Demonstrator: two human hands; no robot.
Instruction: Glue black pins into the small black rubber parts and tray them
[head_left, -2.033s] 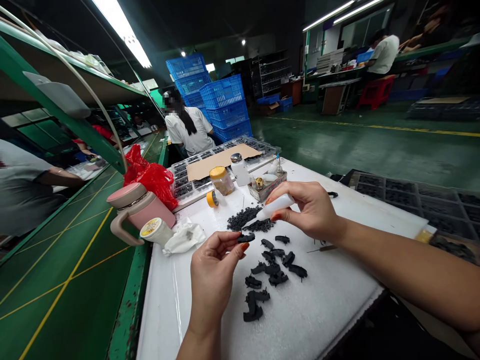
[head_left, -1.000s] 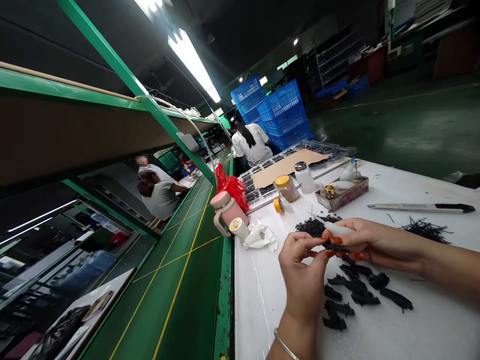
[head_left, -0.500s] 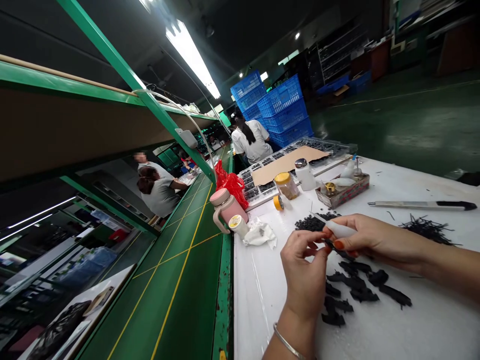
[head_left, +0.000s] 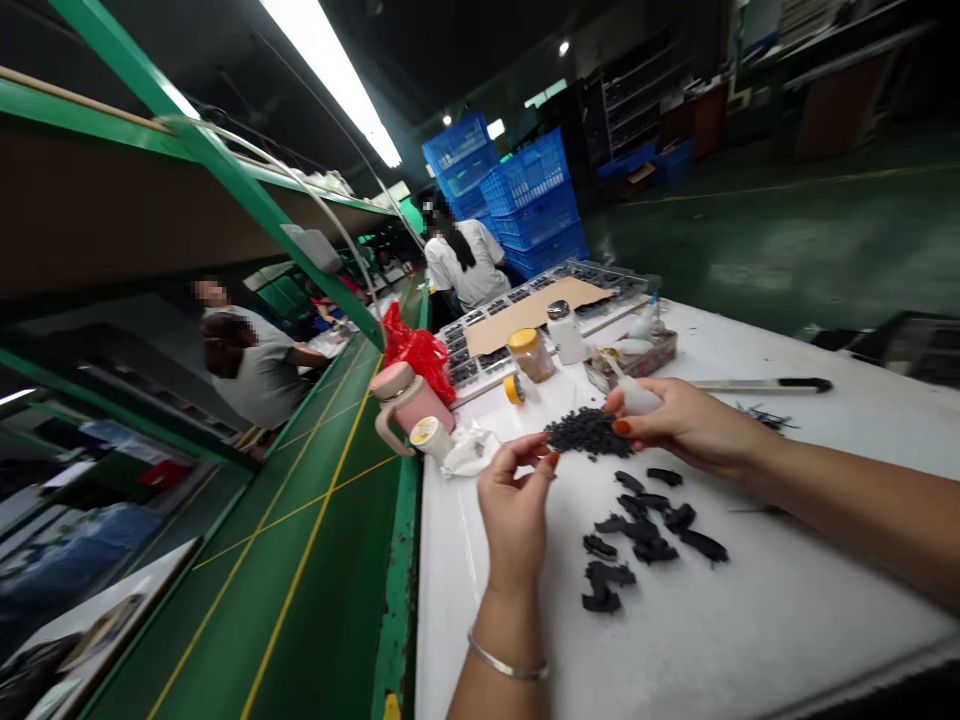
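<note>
My right hand (head_left: pixel 686 420) is closed around a small white squeeze bottle (head_left: pixel 639 398), its thin nozzle pointing up and away to the left. My left hand (head_left: pixel 517 500), a silver bangle on its wrist, has thumb and forefinger brought together at the left edge of a pile of tiny black pieces (head_left: pixel 589 432). Whatever may be between those fingertips is too small to make out. Several curved black parts (head_left: pixel 637 525) lie loosely on the white tabletop (head_left: pixel 720 640) between and below the hands.
Behind the pile stand a yellow-lidded jar (head_left: pixel 531 355), a white metal-topped bottle (head_left: pixel 566 333) and a small box (head_left: pixel 656 352). A knife-like tool (head_left: pixel 757 385) lies beyond my right hand. A pink mug (head_left: pixel 412 400) and red bag (head_left: pixel 412 350) border the green conveyor (head_left: pixel 322 540). Co-workers sit farther off.
My hands have moved apart. The left one has gone from a black part to the small-piece pile; the right one still grips the bottle. The whole view has shifted, so the scene sits farther left.
</note>
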